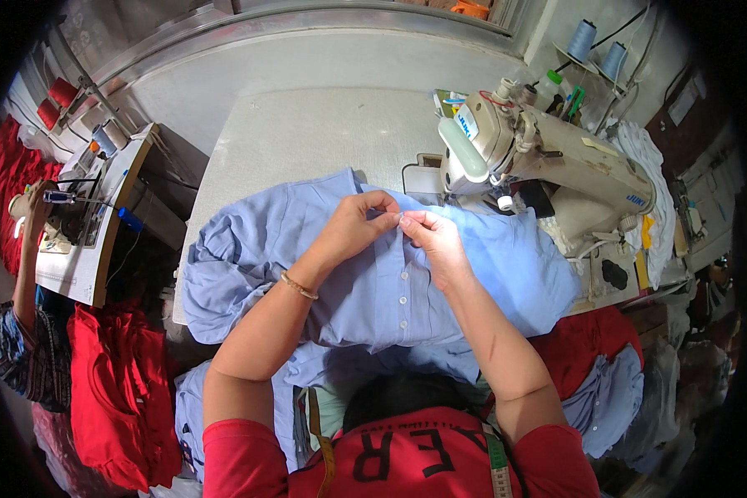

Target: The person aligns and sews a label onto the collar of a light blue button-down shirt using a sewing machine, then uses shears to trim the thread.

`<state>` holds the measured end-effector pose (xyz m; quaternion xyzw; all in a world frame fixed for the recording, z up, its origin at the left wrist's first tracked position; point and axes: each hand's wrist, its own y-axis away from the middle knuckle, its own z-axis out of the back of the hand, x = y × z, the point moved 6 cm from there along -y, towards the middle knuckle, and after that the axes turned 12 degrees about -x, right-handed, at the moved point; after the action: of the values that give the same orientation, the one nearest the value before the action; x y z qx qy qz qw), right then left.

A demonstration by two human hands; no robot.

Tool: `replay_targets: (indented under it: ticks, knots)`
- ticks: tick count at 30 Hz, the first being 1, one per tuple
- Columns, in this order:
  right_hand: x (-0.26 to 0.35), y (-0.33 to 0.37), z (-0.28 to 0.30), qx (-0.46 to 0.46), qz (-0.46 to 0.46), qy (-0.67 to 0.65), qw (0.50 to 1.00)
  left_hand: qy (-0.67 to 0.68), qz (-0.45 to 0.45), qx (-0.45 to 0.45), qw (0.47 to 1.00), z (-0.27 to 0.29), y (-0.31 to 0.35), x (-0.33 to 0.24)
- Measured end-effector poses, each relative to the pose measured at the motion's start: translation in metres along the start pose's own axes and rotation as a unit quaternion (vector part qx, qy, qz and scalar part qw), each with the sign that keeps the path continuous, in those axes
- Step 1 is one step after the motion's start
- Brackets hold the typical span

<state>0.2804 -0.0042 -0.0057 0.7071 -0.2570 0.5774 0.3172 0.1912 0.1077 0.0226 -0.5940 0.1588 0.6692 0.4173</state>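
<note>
A light blue button-up shirt is spread in loose folds over the sewing table. White buttons run down its front placket. Both hands meet over the upper end of the placket, fingertips almost touching. My left hand, with a beaded bracelet at the wrist, is closed in a pinch there. My right hand pinches at the same spot from the other side. The small piece between the fingertips is too small to make out. Just right of the hands stands a sewing machine, its needle area beside the shirt's edge.
Blue thread cones stand at the upper right. Behind the shirt stretches the pale tabletop. At the left, another person's hand works at a second sewing table. Red garments hang below it. A yellow tape measure drapes over my shirt.
</note>
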Motion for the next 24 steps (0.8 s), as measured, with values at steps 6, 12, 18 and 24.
replay_targets:
  ticks: [6, 12, 18, 24]
  knots:
    - [0.002, -0.001, -0.002, 0.006, 0.01, 0.001, 1.0, 0.053, 0.012, 0.008, 0.999, 0.002, -0.002, 0.009]
    - [0.001, -0.001, -0.004, 0.034, 0.031, -0.012, 0.999, 0.071, 0.08, 0.074, 0.991, 0.001, -0.003, 0.013]
    - [-0.004, -0.001, -0.007, 0.025, 0.064, -0.006, 0.998, 0.076, 0.124, 0.077, 0.986, 0.002, -0.004, 0.024]
    - [-0.001, 0.007, -0.009, 0.026, 0.042, -0.017, 0.999, 0.095, 0.118, 0.075, 0.986, 0.004, -0.004, 0.023]
